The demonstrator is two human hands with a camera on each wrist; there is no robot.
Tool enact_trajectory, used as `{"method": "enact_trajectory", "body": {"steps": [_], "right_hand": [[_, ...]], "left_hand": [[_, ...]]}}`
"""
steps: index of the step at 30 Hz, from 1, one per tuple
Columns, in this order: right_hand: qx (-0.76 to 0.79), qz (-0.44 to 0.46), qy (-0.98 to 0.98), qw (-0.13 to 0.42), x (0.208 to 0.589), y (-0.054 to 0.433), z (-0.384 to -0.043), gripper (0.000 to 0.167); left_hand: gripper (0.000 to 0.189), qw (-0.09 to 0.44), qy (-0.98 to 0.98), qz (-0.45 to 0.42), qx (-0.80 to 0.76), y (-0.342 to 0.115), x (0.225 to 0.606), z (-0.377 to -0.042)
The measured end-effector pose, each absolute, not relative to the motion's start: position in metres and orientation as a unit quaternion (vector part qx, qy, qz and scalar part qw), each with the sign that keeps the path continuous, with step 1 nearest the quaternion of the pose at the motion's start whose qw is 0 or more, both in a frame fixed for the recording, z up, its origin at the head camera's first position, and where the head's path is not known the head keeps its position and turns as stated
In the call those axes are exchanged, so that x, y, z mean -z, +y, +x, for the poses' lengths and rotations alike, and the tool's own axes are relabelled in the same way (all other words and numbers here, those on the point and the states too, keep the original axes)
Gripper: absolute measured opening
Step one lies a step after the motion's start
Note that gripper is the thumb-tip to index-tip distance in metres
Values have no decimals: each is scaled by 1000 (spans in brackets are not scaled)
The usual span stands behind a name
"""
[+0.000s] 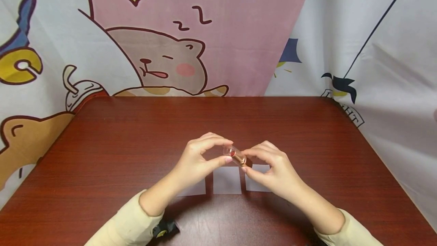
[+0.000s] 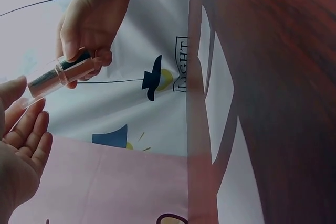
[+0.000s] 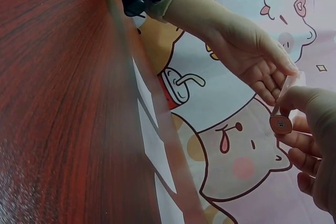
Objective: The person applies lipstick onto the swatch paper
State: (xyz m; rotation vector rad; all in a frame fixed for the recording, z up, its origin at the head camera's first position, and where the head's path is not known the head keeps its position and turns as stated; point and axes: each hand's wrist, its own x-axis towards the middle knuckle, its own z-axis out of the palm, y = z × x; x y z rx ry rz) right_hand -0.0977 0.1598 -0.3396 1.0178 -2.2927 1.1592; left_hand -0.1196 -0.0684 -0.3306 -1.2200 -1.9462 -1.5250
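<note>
A lipstick with a rose-gold tube [image 1: 241,159] and a clear cap [image 1: 227,150] is held tilted above the table between both hands. My left hand [image 1: 194,159] pinches the clear cap between thumb and fingers. On the other end, my right hand [image 1: 274,164] grips the base of the tube. In the left wrist view the metallic tube [image 2: 52,81] shows through the see-through cap. The right wrist view shows the flat end of the lipstick base [image 3: 281,124], with a small label on it. Whether the cap is fully seated cannot be told.
Several white paper rectangles, among them a middle one [image 1: 227,180], lie in a row on the dark red wooden table [image 1: 136,136] below the hands. A black strapped device [image 1: 166,229] sits at the left sleeve. A cartoon-printed cloth [image 1: 239,29] hangs behind.
</note>
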Motion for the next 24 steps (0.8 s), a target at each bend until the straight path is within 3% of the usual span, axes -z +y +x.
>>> {"method": "enact_trajectory", "body": {"steps": [5,10,24], "right_hand": [[-412,366,-812,194,339,160,-98,35],[-407,360,-814,203,342,162,-100,32],[-408,356,-816,203,345,163,-102,28]], "left_hand": [[32,195,-693,-435,542,-71,329,-120],[29,195,-695,-377,581,-83,318,-122],[33,259,-699,-332,578,-112,299,-129]]}}
